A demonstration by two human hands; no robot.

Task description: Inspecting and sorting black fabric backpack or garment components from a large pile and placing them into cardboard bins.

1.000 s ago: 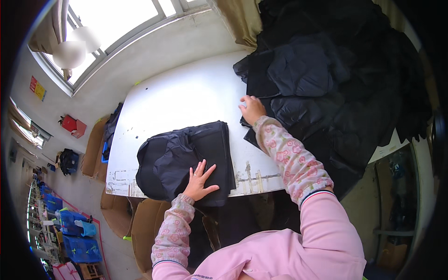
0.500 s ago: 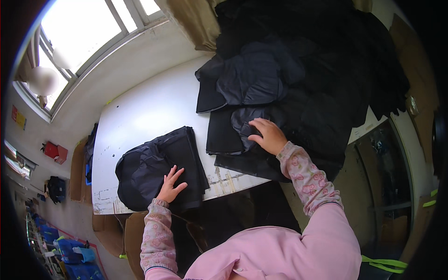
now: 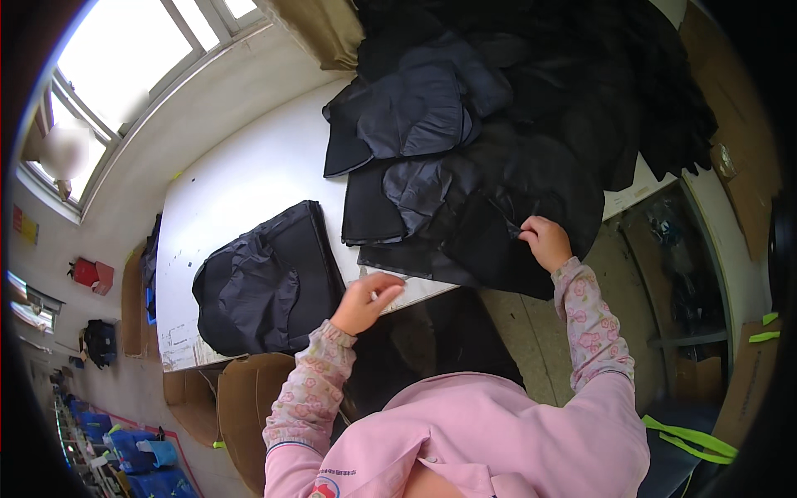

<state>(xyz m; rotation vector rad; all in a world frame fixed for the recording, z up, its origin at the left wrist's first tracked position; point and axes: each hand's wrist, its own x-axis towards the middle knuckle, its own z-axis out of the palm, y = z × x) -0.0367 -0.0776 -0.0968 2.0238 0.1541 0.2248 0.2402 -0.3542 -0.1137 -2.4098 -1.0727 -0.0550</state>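
A big heap of black and dark navy garments (image 3: 498,141) covers the right part of a white table (image 3: 241,191). My right hand (image 3: 544,241) pinches the near edge of a black garment (image 3: 490,241) at the bottom of that heap. My left hand (image 3: 365,300) hovers at the table's front edge, fingers loosely curled, touching the near corner of the same dark fabric; whether it grips is unclear. A folded dark navy garment (image 3: 266,282) lies alone to the left of my left hand.
Windows (image 3: 124,75) run along the far wall behind the table. Brown cardboard boxes (image 3: 224,398) stand under the table's left front. Blue crates (image 3: 133,448) sit on the floor at lower left. More cardboard (image 3: 747,166) leans at the right.
My left hand has lifted off the folded navy garment and moved right to the table's front edge. My right hand has moved right along the heap to its near edge.
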